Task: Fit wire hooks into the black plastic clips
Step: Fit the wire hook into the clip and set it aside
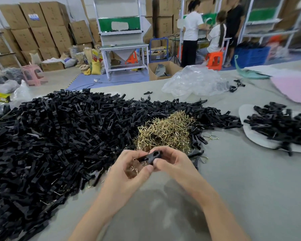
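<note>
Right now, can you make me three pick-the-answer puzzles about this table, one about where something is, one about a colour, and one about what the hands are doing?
1. Where is the heap of wire hooks?
A. Beside the big clip pile
B. On the floor
C. In a box

2. What colour are the hooks?
A. Red
B. Gold
C. Blue

3. What are the hands doing?
A. Resting flat
B. Both holding one clip
C. Waving

Answers: 1 A, the hooks lie against the pile's right edge. 2 B, they shine gold. 3 B, the left hand and right hand pinch the same black clip.

2 bare hands (pixel 129 168), bare forearms; no sleeves, gloves or rings.
</note>
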